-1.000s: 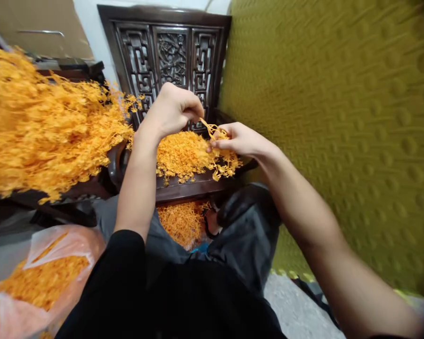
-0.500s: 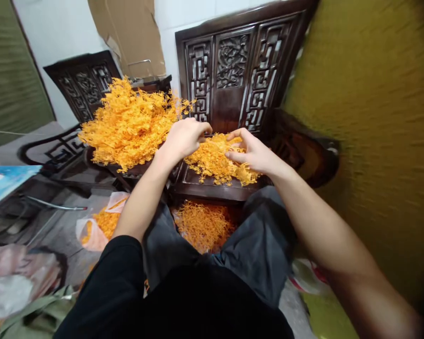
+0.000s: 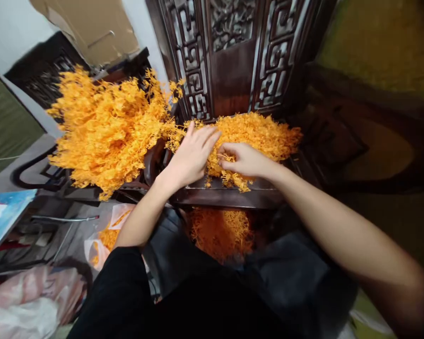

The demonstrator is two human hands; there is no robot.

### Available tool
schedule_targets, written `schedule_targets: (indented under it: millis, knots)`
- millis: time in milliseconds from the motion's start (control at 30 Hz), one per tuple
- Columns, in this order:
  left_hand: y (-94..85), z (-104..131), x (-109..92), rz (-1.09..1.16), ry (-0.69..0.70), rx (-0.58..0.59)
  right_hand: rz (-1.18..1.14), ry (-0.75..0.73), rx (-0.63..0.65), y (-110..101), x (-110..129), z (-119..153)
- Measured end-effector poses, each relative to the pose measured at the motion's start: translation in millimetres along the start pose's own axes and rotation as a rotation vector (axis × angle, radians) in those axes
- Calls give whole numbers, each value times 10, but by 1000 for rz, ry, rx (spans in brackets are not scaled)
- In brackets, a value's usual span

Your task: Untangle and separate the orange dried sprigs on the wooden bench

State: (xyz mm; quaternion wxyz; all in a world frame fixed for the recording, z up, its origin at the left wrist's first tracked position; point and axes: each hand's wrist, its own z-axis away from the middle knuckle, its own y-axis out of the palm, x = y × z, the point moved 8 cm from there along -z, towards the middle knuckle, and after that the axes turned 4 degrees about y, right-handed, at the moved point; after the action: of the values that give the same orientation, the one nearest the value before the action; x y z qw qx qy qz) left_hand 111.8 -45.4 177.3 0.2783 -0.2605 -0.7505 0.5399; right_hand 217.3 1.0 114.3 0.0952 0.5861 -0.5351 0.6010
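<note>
An orange pile of small branching pieces (image 3: 257, 134) lies on the seat of a dark carved wooden chair (image 3: 229, 198). My left hand (image 3: 195, 153) rests back-up at the pile's left edge, fingers stretched out. Beside it, my right hand (image 3: 242, 160) curls its thumb and fingers round some orange pieces at the pile's front. A larger orange heap (image 3: 106, 127) stands to the left and reaches toward my left hand. What lies beneath my left palm is hidden.
Below the seat, between my legs, is more orange material (image 3: 221, 233). A pink-white bag with orange pieces (image 3: 108, 235) lies on the floor at the left, near another plastic bag (image 3: 35, 296). Cardboard (image 3: 102, 30) leans at the back left.
The view has moved closer to the chair. My left hand has flattened and spread over the pile's left edge. My right hand has closed its fingers on orange pieces.
</note>
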Motion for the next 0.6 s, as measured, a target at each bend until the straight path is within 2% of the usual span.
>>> schedule_targets:
  millis: [67,167,300,400,467,600]
  knots:
    - [232,-40,-53,192,102,17,19,36,22,7,-105,24]
    - [611,-86,3,408,84,63,16,83,82,24,-220,98]
    - [1024,-68,-20,414,49,236,15,36,250,96,-288,199]
    - [1176,-70,-78,341,51,374,17,-16,343,115,-337,247]
    - [1219,-121,-92,315,54,418,45,7,375,107,-400,257]
    - [1279,-258,-40,292,12,436,145,47,321,19,-462,234]
